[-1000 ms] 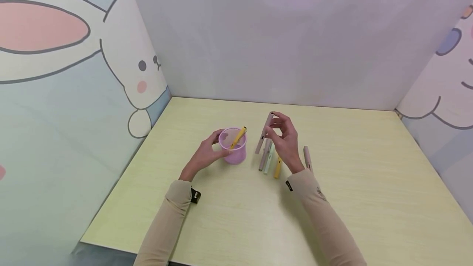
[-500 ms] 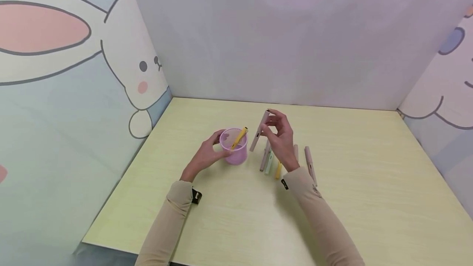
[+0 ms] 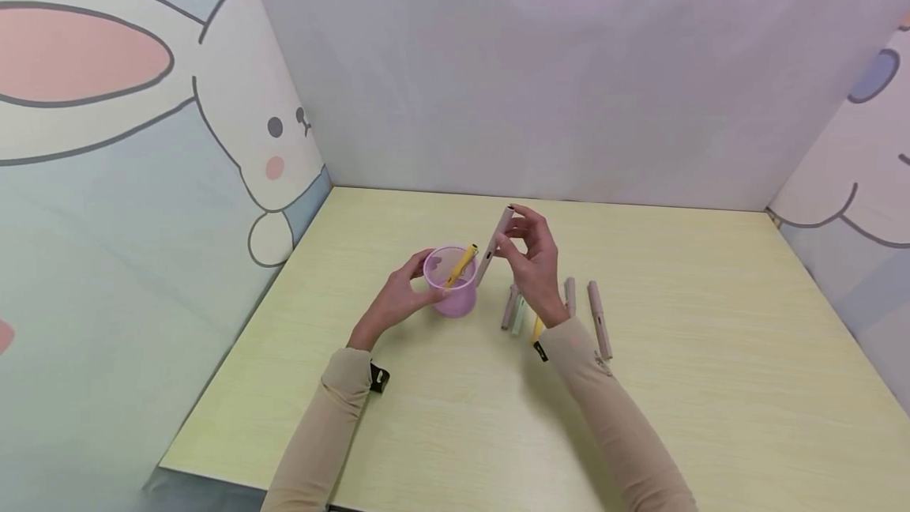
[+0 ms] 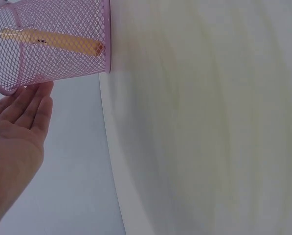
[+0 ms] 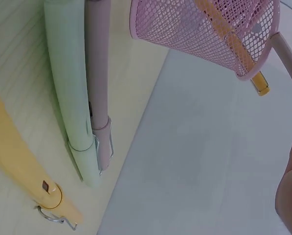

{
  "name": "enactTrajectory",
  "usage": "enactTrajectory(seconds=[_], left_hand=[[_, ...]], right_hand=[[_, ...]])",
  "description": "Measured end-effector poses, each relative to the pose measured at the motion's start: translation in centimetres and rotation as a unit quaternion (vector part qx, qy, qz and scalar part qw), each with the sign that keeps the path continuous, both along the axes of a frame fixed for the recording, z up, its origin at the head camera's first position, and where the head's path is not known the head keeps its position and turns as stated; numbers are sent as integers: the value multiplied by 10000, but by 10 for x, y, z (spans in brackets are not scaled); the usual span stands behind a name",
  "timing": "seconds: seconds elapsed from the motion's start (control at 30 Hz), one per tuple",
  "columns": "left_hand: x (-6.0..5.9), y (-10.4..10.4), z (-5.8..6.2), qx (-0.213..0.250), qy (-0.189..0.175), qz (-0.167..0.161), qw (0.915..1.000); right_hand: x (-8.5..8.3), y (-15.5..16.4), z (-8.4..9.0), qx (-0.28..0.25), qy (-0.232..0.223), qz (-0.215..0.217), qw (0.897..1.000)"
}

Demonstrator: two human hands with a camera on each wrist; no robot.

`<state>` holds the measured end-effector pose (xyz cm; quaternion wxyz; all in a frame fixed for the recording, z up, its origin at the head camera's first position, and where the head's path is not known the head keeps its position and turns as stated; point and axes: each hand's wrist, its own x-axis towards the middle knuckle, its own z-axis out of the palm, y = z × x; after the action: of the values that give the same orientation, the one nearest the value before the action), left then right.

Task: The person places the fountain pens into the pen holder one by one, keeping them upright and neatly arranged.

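Observation:
My left hand (image 3: pixel 392 305) holds a pink mesh pen holder (image 3: pixel 458 305) upright on the table, thumb on the near side and fingers on the far side. A yellow pen (image 3: pixel 464 264) leans inside it, its end sticking out over the rim. Just right of the holder, my right hand (image 3: pixel 535 267) pinches a pale mauve pen (image 3: pixel 494 245), tilted with its lower end at the rim. In the right wrist view that pen (image 5: pixel 287 56) overlaps the rim's edge. The left wrist view shows the yellow pen (image 4: pixel 62 41) through the mesh.
Below my right hand lie a mauve pen (image 3: pixel 509 308), a mint green pen (image 3: pixel 518 316) and a yellow pen (image 3: pixel 537 327), partly covered by the hand and sleeve. Two more mauve pens, one (image 3: pixel 571 295) beside the wrist and another (image 3: pixel 599 321), lie further right on the pale table (image 3: pixel 711 354).
My right hand has moved left and slightly up with the pale mauve pen, bringing its lower end to the holder's rim. The left hand and holder have hardly moved.

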<state>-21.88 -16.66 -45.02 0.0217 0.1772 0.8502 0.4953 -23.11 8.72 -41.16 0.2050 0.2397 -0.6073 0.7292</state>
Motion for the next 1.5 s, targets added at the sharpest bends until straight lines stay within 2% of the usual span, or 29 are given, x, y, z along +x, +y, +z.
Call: enactTrajectory(seconds=[0.43, 0.6, 0.9, 1.1, 1.2, 1.27, 1.5], left_hand=[[1, 0, 3, -10, -147, 20, 9999], [1, 0, 3, 13, -171, 46, 9998], [2, -2, 3, -16, -132, 55, 9999], [2, -3, 2, 4, -139, 11, 9999], [2, -3, 2, 51, -130, -43, 9999], [1, -4, 3, 59, -101, -59, 9999], [0, -5, 3, 21, -18, -30, 10000]], right_hand=[[-4, -12, 1, -356, 150, 22, 9993], [-3, -18, 0, -184, 67, -70, 9998], [2, -24, -6, 260, -413, -83, 9988], [18, -26, 10, 460, -423, -72, 9980], [20, -26, 11, 452, -413, -79, 9981], [20, -25, 10, 442, -391, -95, 9982], [3, -17, -13, 375, -395, -210, 9983]])
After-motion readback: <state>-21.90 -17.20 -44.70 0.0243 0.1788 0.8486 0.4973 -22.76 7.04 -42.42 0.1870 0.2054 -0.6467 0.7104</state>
